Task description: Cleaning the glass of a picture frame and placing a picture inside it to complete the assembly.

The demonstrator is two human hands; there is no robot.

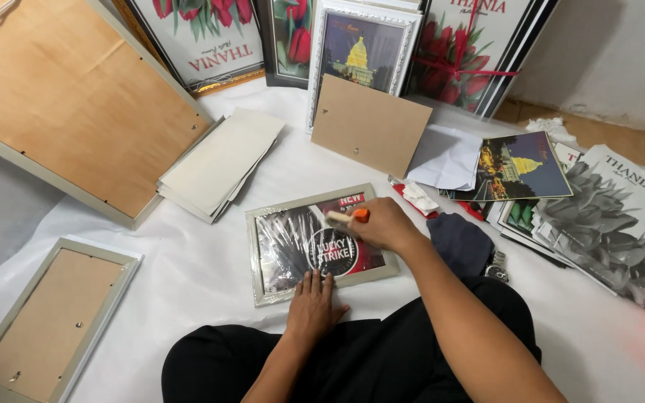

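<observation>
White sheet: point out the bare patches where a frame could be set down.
Bare white sheet lies between the face-down frame and the wrapped frame, and below the grey boards. The right side is crowded with prints.

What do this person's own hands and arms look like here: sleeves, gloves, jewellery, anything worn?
Both the left hand and the right hand are bare, with no gloves. No rings, watch or bracelet show on either. Both forearms are uncovered as far as they can be seen; no sleeve edge is visible in the frame. No markings show on either arm.
</observation>
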